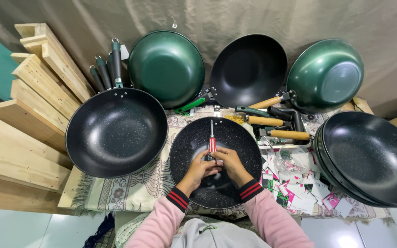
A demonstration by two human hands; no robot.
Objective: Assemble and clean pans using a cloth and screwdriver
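— While both hands meet over the middle pan, how many pans do you count?

— Six spots: three black, speckled, open-side up at the bench's near edge, the right one a stack; three leaning along the far edge.

— And the screwdriver?

— One, red-handled, upright over the middle pan. The left hand and right hand both close their grip around its lower end.

— Room?

— Tight; pans crowd both sides, paper cards lie right.

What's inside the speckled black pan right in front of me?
Inside the speckled black pan are both hands, left hand and right hand, gripping a red-handled screwdriver pointing toward its far rim. The pan bottom beneath the hands is covered, so anything there can't be seen.
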